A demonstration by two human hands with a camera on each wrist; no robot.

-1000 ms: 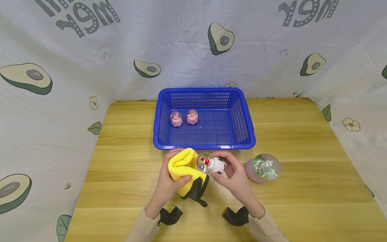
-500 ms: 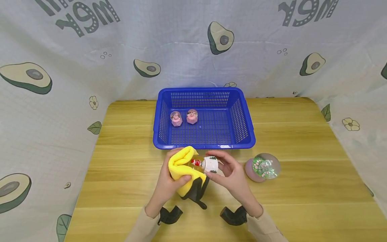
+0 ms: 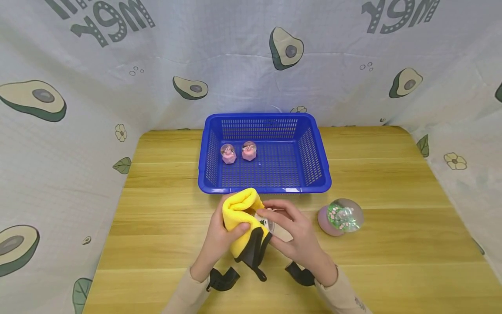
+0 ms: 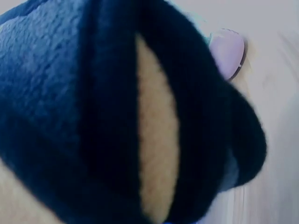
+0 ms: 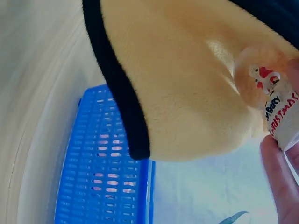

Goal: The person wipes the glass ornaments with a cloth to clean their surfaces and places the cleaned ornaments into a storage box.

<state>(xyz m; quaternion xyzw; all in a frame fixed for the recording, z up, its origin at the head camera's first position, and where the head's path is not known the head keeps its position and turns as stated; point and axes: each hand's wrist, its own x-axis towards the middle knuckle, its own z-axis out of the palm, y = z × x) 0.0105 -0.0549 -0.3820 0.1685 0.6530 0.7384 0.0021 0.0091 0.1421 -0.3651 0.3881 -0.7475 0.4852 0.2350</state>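
My left hand (image 3: 221, 237) grips a folded yellow cloth (image 3: 237, 216) with a dark border and a hanging loop, just in front of the basket. My right hand (image 3: 303, 240) holds a small Christmas snow globe (image 5: 283, 116) by its white base, fingers curled round it. The clear dome, with a red-and-white figure inside, points into the cloth's fold; in the head view cloth and fingers hide most of it. In the left wrist view, the cloth's dark side (image 4: 42, 70) fills much of the picture.
Behind the hands stands a blue plastic basket (image 3: 264, 190) holding two small pink-based snow globes (image 3: 228, 155). To the right of the right hand, a larger snow globe (image 3: 331, 222) with a purple base rests on the wooden table (image 3: 392, 231). An avocado-print curtain (image 3: 243, 56) hangs behind.
My right hand has moved left, bringing the Christmas snow globe dome-first into the fold of the cloth. Its fingers have shifted over the base. The left hand stays nearly in place, still gripping the cloth.
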